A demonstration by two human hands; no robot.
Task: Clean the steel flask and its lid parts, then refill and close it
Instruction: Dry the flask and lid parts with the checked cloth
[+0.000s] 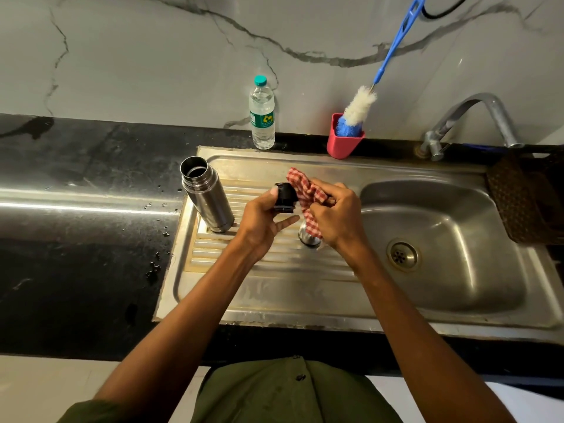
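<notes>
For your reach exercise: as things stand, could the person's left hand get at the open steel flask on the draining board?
Probably yes, but not freely: the steel flask stands unobstructed just beside the left hand, which is gripping the black lid part and would have to put it down first.

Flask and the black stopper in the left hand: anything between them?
Head view: only bare ribbed drainboard lies between the flask and the stopper; nothing stands there.
</notes>
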